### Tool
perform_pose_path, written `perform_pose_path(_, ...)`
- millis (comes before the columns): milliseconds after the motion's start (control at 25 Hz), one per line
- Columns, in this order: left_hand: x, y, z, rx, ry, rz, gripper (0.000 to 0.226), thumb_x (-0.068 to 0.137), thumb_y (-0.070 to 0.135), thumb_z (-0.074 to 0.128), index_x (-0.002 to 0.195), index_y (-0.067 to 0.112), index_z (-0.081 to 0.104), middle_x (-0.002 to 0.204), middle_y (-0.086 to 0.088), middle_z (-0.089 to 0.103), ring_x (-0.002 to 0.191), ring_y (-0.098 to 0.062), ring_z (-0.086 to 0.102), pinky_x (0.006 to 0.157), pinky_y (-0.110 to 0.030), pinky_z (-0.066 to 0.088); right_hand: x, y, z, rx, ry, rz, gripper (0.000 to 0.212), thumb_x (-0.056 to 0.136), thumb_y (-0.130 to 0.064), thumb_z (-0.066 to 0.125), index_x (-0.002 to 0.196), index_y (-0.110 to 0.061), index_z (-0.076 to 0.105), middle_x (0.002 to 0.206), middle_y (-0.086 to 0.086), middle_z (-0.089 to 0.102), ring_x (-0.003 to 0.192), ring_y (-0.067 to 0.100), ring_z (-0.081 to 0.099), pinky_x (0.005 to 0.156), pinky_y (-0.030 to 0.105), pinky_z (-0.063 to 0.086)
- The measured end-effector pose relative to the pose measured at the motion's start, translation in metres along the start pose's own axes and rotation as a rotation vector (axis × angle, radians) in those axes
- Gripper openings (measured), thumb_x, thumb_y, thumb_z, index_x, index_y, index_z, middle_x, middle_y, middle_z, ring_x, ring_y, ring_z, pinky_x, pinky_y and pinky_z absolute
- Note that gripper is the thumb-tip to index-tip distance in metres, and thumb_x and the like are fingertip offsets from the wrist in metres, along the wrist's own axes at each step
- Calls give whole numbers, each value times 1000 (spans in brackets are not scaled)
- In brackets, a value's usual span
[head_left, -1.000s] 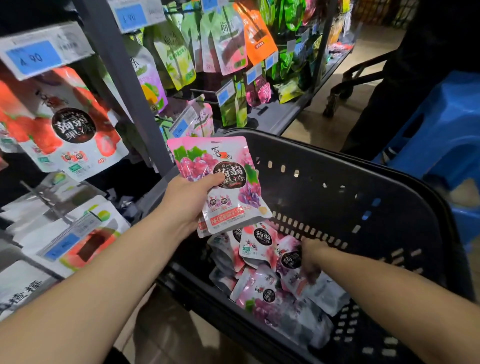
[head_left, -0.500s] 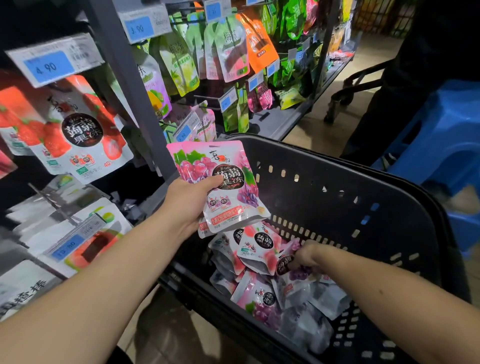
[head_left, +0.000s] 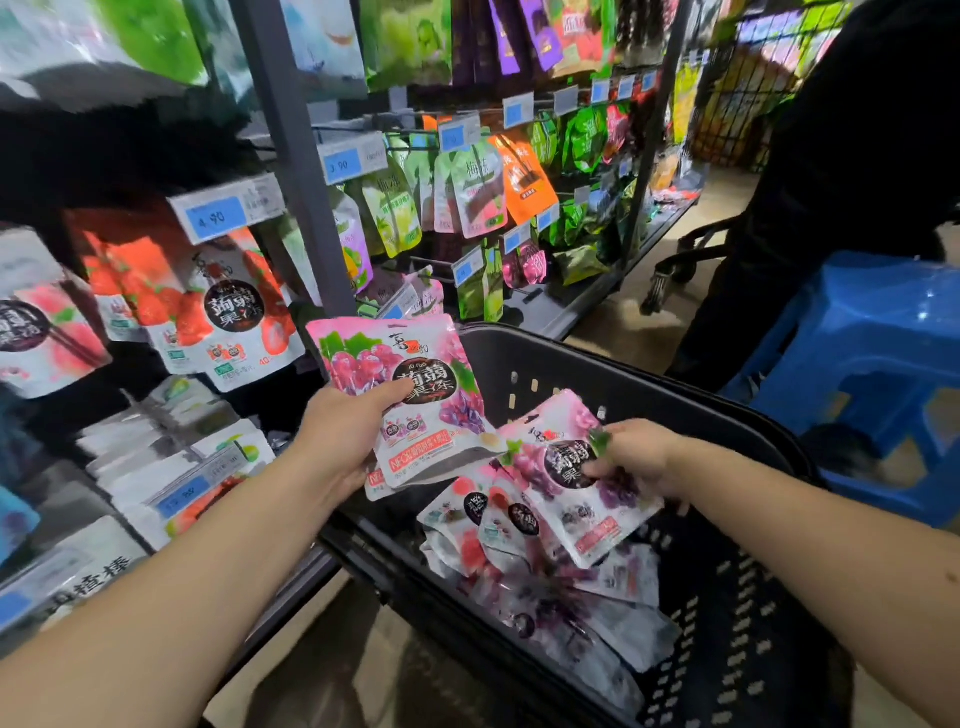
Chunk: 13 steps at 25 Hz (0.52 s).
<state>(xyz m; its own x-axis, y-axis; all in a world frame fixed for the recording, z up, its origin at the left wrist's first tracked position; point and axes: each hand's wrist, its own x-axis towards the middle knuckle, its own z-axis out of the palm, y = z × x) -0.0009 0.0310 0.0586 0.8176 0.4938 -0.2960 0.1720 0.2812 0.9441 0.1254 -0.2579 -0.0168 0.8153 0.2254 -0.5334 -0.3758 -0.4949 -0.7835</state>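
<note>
1. The left hand (head_left: 343, 441) grips a small stack of glossy pink grape-print jelly pouches (head_left: 410, 395), thumb across the front, above the near rim of the black perforated plastic basket (head_left: 571, 364).
2. The right hand (head_left: 636, 457) pinches another crinkly pink grape pouch (head_left: 576, 483) over the heap of pouches (head_left: 545, 597) in the basket.

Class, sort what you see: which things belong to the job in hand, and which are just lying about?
Job: left hand, upper grape pouch; right hand, lower grape pouch; black basket, loose pouches inside.
Lying about: strawberry pouches; price tag; blue stool.
</note>
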Motion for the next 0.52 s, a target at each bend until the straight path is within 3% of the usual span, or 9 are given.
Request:
perform_pose_path(80,-14,6,-8,14,28,28,13,91,8,77,103,7,71,91,-16,80,77,-32,79,65,-42,64,-18,-18,3,229,-72,-102,25,80,20,64,104,12,66,94,32,71,70,36,69,57,42,59)
perform_pose_path(160,-30,11,-16,32,48,40,15,92,9,76,105,4,72,91,-17,80,78,-33,78,70,-46,65,-38,-34,11,362,-146,-181,23,85,18,58,104,8,66,87,26,70,61,31,64,48,33,52)
perform_pose_path(320,-67,13,-36,81,68,48,14,93,10,75,102,0,71,87,-18,79,71,-33,77,68,-44,63,-78,-56,39,538,-275,-229,27,85,9,58,110,2,62,82,18,63,54,22,53,47,31,46)
perform_pose_path(440,-99,10,-54,107,73,50,10,95,10,73,97,0,71,81,-16,78,65,-30,76,63,-39,60,-104,-71,71,520,-382,-192,34,79,2,65,113,4,60,85,20,58,55,23,55,60,36,42)
perform_pose_path(520,-116,10,-70,68,77,40,12,96,9,72,102,-1,71,81,-15,79,64,-29,76,60,-38,60,-118,-80,97,482,-433,-161,45,72,-2,72,115,7,60,98,25,57,62,26,60,74,41,41)
